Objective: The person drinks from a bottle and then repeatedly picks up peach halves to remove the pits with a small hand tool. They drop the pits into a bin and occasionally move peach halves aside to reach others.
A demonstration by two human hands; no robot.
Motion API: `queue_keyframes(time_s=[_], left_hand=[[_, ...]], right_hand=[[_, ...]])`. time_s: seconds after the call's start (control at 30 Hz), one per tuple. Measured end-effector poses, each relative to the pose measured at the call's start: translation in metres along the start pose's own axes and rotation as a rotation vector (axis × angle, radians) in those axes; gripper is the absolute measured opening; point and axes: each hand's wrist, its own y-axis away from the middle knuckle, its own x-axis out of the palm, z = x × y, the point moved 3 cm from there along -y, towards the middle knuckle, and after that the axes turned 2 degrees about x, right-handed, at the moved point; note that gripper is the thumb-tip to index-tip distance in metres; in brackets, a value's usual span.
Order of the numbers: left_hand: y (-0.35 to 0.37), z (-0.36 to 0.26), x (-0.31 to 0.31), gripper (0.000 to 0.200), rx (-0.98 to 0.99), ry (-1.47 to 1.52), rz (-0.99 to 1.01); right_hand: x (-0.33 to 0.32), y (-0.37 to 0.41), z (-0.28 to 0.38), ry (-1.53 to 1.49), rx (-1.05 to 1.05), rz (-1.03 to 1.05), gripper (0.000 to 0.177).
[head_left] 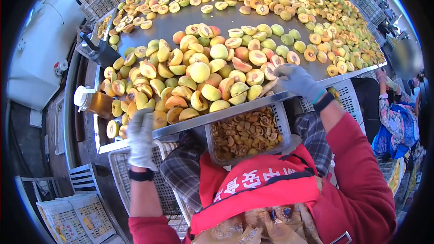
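Note:
My left hand (142, 138), in a pale knitted glove, is at the near left edge of the metal table (174, 25), its fingers stretched toward the halved peaches (181, 92). My right hand (296, 81), in a grey glove, is closed over the table's front rim, beside the pile. A slim tan, wooden-looking tool (269, 87) shows under its fingers, partly hidden. The heaped fruit is yellow-green with red blushes, some pieces cut side up, some with brown stones. Below the rim, a clear plastic tub (210, 138) holds many brown pits and scraps.
A jar of amber liquid (100, 102) with a white lid and a black container (106, 54) stand at the left edge. White crates (122, 171) flank my knees. More halves (348, 40) cover the right side. A co-worker (398, 113) sits far right.

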Motion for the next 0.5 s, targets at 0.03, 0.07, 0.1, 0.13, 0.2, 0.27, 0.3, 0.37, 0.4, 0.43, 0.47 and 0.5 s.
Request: queue_keyframes(time_s=[0.03, 0.07, 0.1, 0.13, 0.2, 0.27, 0.3, 0.37, 0.4, 0.43, 0.47, 0.5], left_hand=[[0.006, -0.004, 0.022, 0.017, -0.077, 0.066, 0.109], [0.013, -0.032, 0.044, 0.018, -0.077, 0.035, 0.166], [0.014, -0.029, 0.064, 0.02, 0.044, 0.009, 0.2], [0.013, -0.042, 0.083, 0.024, 0.111, -0.11, 0.239], [0.011, -0.066, 0.113, 0.028, 0.156, -0.348, 0.292], [0.005, -0.067, 0.145, 0.033, 0.255, -0.469, 0.368], [0.006, -0.073, 0.158, 0.032, 0.274, -0.548, 0.402], [0.006, -0.085, 0.182, 0.032, 0.317, -0.701, 0.472], [0.003, -0.084, 0.191, 0.032, 0.309, -0.8, 0.519], [0.002, -0.079, 0.201, 0.032, 0.295, -0.897, 0.569], [0.002, -0.075, 0.21, 0.033, 0.278, -0.994, 0.621], [0.003, -0.082, 0.213, 0.031, 0.235, -0.958, 0.629]], right_hand=[[0.004, -0.007, 0.006, 0.073, -0.096, 0.072, 0.024], [0.009, -0.013, 0.011, 0.145, -0.193, 0.143, 0.023], [0.018, -0.021, 0.008, 0.249, -0.211, 0.19, 0.026], [0.031, -0.028, 0.002, 0.352, -0.224, 0.235, 0.03], [0.045, -0.038, -0.001, 0.542, -0.251, 0.306, 0.033], [0.051, -0.045, 0.0, 0.714, -0.276, 0.353, 0.033], [0.054, -0.047, -0.005, 0.702, -0.279, 0.288, 0.027], [0.052, -0.042, -0.011, 0.571, -0.31, 0.209, 0.029], [0.046, -0.038, -0.009, 0.506, -0.325, 0.171, 0.03], [0.039, -0.032, -0.01, 0.485, -0.318, 0.139, 0.03], [0.028, -0.027, -0.013, 0.461, -0.31, 0.11, 0.031], [0.015, -0.019, -0.01, 0.437, -0.301, 0.085, 0.031]])
